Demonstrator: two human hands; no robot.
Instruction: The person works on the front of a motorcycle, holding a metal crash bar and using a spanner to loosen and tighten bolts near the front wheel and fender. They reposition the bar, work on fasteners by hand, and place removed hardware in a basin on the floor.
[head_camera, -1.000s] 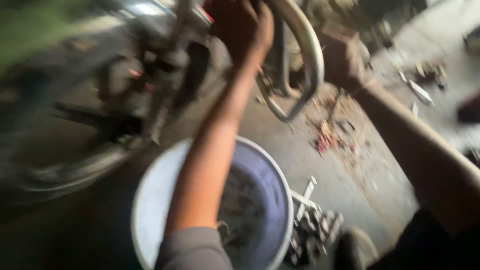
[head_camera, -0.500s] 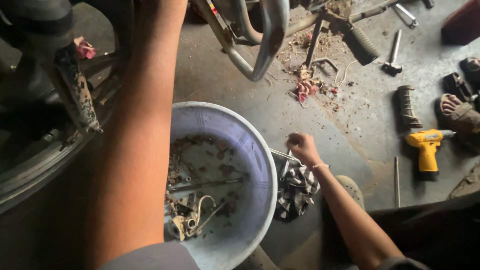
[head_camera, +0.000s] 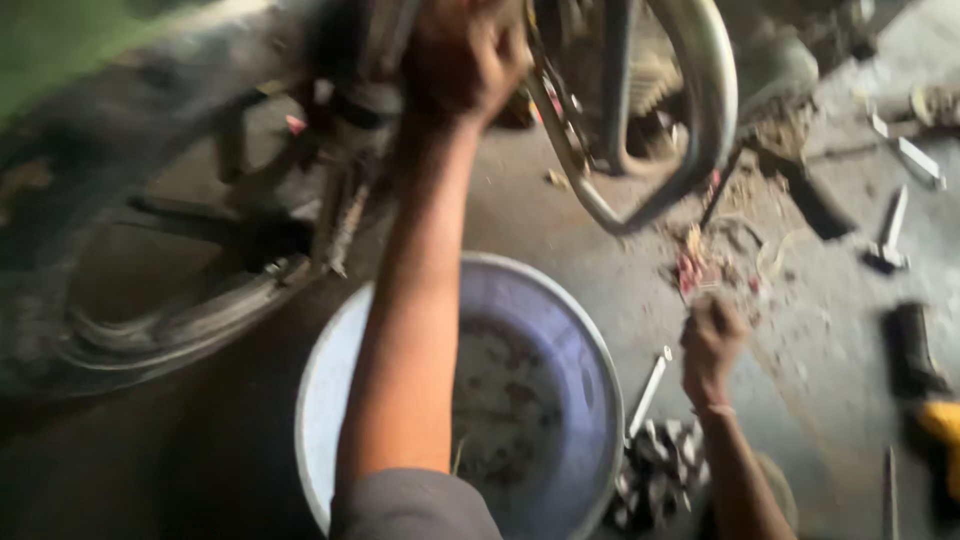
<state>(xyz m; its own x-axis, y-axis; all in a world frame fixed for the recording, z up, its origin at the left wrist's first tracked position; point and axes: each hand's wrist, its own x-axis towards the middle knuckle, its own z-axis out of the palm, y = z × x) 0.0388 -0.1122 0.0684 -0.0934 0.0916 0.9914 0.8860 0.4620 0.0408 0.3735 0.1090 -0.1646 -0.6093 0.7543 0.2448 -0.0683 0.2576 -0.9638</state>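
Left grip: clenched around a dark motorcycle part, far centre of the scene, arm stretched straight out over the basin. Heavy motion blur, so the exact fitting under the fingers is unreadable.

Right grip: low, right of the basin, fingers curled in. Cannot tell whether it holds anything or is only loosely closed.

Change noted: half a second ago the view looked steeply down into the basin, with the right hand pinching at the checked rag. The view has now tipped up toward the bike, and the right hand has lifted clear of the rag and sits a little farther away. The left hand is on the same region of the bike as before, so the hold on the machine is kept while the other hand shifts.

Surroundings:
- Basin: round, wide, pale bluish plastic with a white rim and a grimy residue on the bottom. It sits near centre on the floor.
- Metal rod: slim and bright, leaning by the basin's right rim.
- Checked rag: crumpled, black and white, just below the right wrist.
- Wheel: dark tyre and spokes, left.
- Curved guard bar: polished tube, far right of the left hand.
- Floor: rough grey concrete with reddish debris and scattered tools. A yellow drill lies at the right edge.
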